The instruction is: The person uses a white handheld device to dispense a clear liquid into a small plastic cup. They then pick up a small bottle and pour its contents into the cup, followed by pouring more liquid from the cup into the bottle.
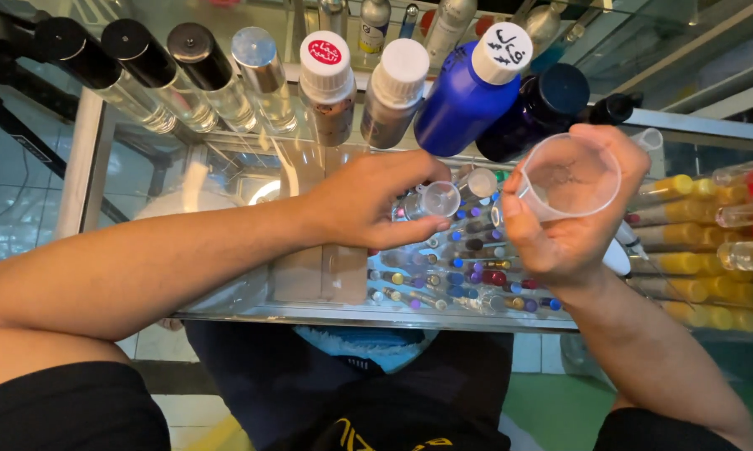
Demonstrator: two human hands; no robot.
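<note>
My left hand (376, 205) rests on the glass counter (226, 159) and is closed around a small clear vial (437, 200), whose open mouth points toward my right hand. My right hand (573, 225) holds a clear plastic measuring cup (570, 177) by its rim, tilted so I look into it; it appears almost empty. The cup sits just to the right of the vial, the two nearly touching.
A row of bottles stands at the counter's far edge: clear ones with black caps (142, 71), white-capped ones (330, 88), a blue bottle (468, 88) and a dark blue one (535, 108). Under the glass lie several small coloured vials (468, 276) and yellow-capped tubes (686, 225).
</note>
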